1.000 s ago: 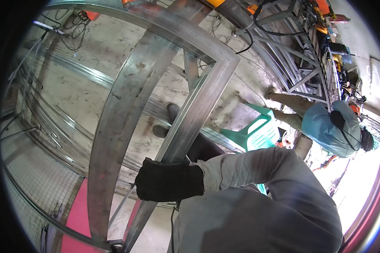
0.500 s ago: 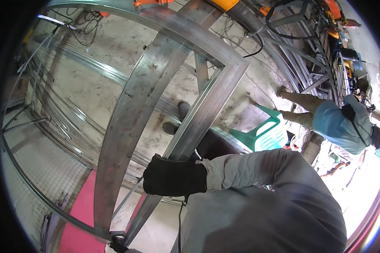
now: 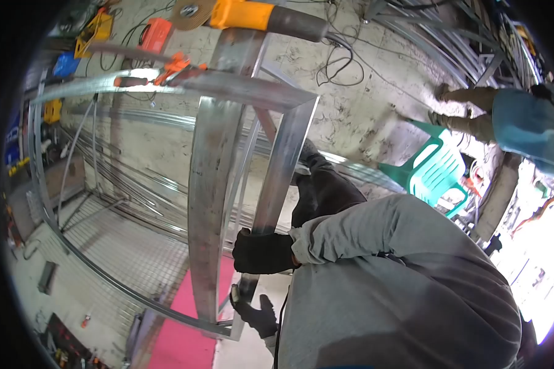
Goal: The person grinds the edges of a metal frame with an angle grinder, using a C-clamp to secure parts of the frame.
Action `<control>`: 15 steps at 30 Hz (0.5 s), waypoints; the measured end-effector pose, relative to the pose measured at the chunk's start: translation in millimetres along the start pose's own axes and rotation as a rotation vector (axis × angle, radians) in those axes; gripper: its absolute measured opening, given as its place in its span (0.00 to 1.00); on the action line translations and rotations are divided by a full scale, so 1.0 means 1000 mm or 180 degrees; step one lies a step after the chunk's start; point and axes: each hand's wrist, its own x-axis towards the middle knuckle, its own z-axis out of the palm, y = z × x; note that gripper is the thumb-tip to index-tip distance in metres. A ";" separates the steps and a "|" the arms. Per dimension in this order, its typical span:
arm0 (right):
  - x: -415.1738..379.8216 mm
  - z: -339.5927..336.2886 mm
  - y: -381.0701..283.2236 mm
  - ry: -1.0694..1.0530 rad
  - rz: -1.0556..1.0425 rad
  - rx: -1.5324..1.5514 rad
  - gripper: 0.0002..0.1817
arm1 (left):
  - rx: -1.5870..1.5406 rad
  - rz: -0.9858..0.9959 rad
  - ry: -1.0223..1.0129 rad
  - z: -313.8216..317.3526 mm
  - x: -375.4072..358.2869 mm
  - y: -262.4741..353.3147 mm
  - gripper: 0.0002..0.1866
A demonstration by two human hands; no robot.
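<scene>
My right hand (image 3: 264, 252), in a black glove, is closed around the narrow metal bar (image 3: 280, 166) of a welded metal frame. Below it, my left hand (image 3: 255, 315), gloved too, has its fingers spread beside the lower end of that bar. Left of my right hand runs a wide flat metal beam (image 3: 212, 184). An orange clamp (image 3: 173, 69) sits on the frame's upper edge. Near the beam's upper end is a yellow and black power tool (image 3: 268, 17).
A green plastic chair (image 3: 434, 172) stands to the right, near a person in blue (image 3: 526, 126). Long metal profiles (image 3: 126, 172) lie on the floor at left by a wire mesh (image 3: 135, 246). A pink panel (image 3: 188, 313) is at the bottom. Cables (image 3: 345, 67) lie near the top.
The view has shifted, bringing the power tool and clamp into fuller sight. My left hand has come up from the frame's lower corner, nearer my right hand, and its fingers now show apart.
</scene>
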 end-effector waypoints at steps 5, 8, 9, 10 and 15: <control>0.003 0.012 -0.008 -0.0020 0.0019 -0.0285 0.06 | 0.0912 -0.0091 -0.0332 0.006 0.012 -0.036 0.42; 0.006 0.018 -0.013 -0.0140 0.0047 -0.0368 0.07 | 0.0475 -0.0179 -0.0304 0.018 0.020 -0.064 0.43; 0.006 0.020 -0.012 -0.0193 0.0050 -0.0395 0.08 | 0.0589 -0.0157 -0.0246 0.017 0.016 -0.063 0.43; 0.007 0.020 -0.009 -0.0220 -0.0092 -0.0363 0.08 | 0.0703 -0.0137 -0.0187 0.015 0.019 -0.043 0.42; 0.008 0.017 -0.013 -0.0212 -0.0070 -0.0511 0.07 | 0.0970 -0.0003 -0.0053 0.019 0.013 -0.065 0.43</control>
